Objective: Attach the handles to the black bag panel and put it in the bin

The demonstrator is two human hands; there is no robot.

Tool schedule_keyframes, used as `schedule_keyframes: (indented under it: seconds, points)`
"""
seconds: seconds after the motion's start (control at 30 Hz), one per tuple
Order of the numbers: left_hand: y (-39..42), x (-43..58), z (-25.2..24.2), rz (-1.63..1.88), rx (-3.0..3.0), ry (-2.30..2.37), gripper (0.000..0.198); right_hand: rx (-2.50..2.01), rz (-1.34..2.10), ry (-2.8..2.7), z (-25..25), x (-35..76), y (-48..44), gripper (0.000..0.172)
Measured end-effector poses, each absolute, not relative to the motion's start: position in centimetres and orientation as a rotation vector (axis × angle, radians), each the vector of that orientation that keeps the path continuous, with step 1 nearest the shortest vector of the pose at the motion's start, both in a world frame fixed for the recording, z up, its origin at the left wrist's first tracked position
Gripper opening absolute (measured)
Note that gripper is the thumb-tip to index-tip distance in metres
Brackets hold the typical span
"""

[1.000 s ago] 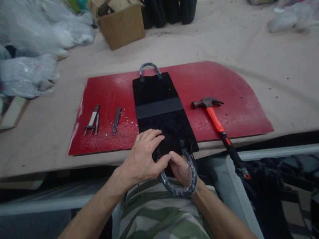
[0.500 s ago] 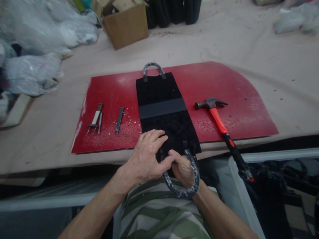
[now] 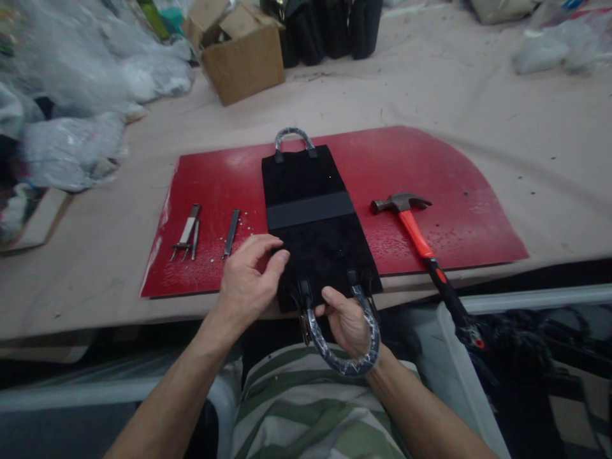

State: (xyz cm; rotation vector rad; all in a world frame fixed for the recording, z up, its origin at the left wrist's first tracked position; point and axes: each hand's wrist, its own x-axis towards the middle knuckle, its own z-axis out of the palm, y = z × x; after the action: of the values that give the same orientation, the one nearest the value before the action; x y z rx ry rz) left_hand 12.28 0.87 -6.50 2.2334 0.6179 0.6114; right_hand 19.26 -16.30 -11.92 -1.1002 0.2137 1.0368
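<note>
**Bag points straight away from me, near end in both hands**

Head view: the black bag (image 3: 313,217) lies flat on the red board (image 3: 454,191). Its long axis runs away from me and its near end overhangs the board. My right hand (image 3: 347,322), palm up, is closed around the wrapped near handle (image 3: 342,360). My left hand (image 3: 248,284) pinches the bag's left edge, slightly farther up. The hammer (image 3: 415,233) lies apart on the right.

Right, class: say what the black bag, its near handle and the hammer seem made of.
Bag: looks like black suede or velvety fabric, matt and fuzzy.
Handle: dark core, material unclear, wrapped in glossy, crinkled clear film.
Hammer: dull, steel-looking head; glossy orange shaft, probably plastic-coated.
</note>
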Motion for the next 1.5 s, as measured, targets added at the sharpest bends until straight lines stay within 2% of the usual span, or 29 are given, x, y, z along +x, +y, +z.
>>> schedule_keyframes:
  seconds: [0.2,0.5,0.7,0.87,1.03,1.13,1.27,1.37,1.5]
  points:
    - [7.8,10.6,-6.6,0.471,2.415,1.163,0.027,-1.104,1.094,0.251,-11.4,19.4,-16.5,0.049]
    - [14.2,7.4,-5.4,0.192,2.393,1.479,0.029,-1.151,1.174,0.252,-11.3,20.2,-16.5,0.049]
    - [14.2,8.9,-5.2,0.083,2.327,1.395,0.028,-1.197,1.136,0.245,-11.5,20.0,-16.4,0.050]
    - [12.2,12.0,-6.3,-0.159,2.427,1.321,0.036,-1.143,1.115,0.216,-11.6,19.5,-16.5,0.050]
    - [12.1,13.7,-6.7,-0.299,2.359,1.327,0.028,-1.130,1.047,0.234,-11.6,19.2,-16.4,0.047]
    - [12.4,13.2,-6.8,-0.222,2.194,1.303,0.026,-1.102,1.035,0.252,-11.7,19.1,-16.4,0.046]
    - [11.8,11.6,-6.7,0.099,1.653,1.078,0.031,-1.089,1.056,0.229,-11.8,19.1,-16.4,0.047]
    - [10.1,10.8,-6.4,0.261,1.350,0.917,0.040,-1.086,1.072,0.236,-11.8,19.1,-16.4,0.048]
    - [6.5,11.1,-6.1,0.396,1.104,0.759,0.040,-1.068,1.042,0.256,-11.7,19.2,-16.3,0.046]
